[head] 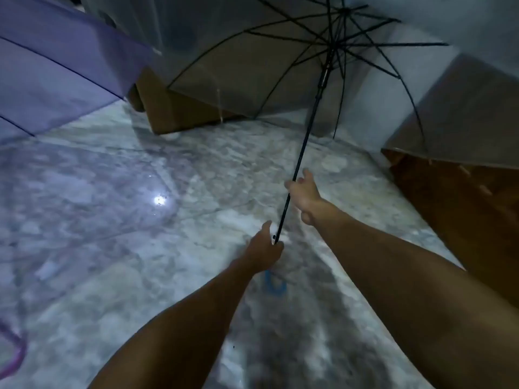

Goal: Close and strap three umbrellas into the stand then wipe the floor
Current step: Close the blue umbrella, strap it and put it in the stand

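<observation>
An open clear umbrella [252, 66] with black ribs lies tilted ahead, its canopy edge resting on the floor and its black shaft [309, 130] slanting down toward me. My left hand [265, 249] grips the lower end of the shaft near the handle. Higher up the shaft, my right hand [304, 196] is closed around it. A purple open umbrella [56, 74] fills the upper left. A pink curved handle [16, 349] shows at the lower left edge.
The marble floor [126, 234] is glossy, with a bright light reflection. A brown box or cabinet [174, 110] stands behind the clear canopy. A brown wooden surface [460, 211] stands at the right. A blue object [273, 284] lies under my left wrist.
</observation>
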